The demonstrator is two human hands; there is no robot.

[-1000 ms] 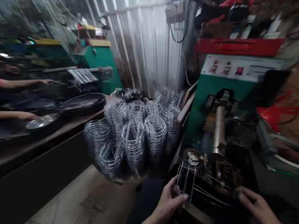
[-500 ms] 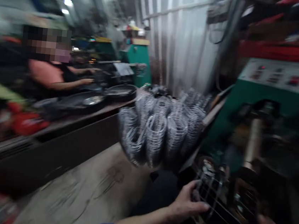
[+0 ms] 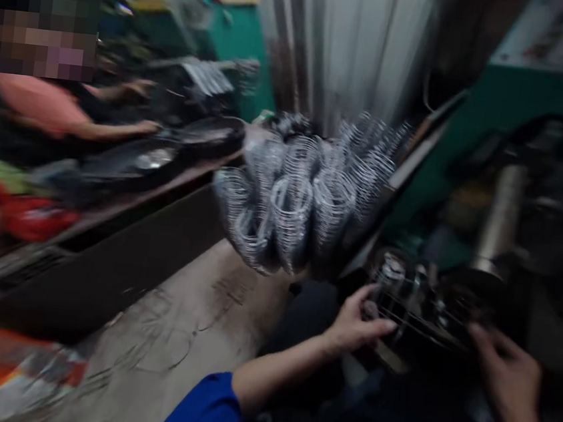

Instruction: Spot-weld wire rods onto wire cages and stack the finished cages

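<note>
Corrugated wall (image 3: 348, 50), marked floor (image 3: 184, 321) — left hand (image 3: 354, 325) gripping wire frame (image 3: 403, 319).

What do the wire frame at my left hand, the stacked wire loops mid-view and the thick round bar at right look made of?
Wire frame: metal wire, probably steel; thin, pale glinting lines, finish blurred.
Wire loops: silvery metal wire, perhaps galvanized or plain steel; bright highlights on the rings.
Round bar: likely bare metal, smooth with a dull sheen; a pale streak runs along it.

Wire frame (image 3: 405, 320) bare metal; wire loops (image 3: 292, 202) shiny metal; cylinder (image 3: 501, 217) smooth metal; sleeve (image 3: 207, 411) matt cloth
</note>
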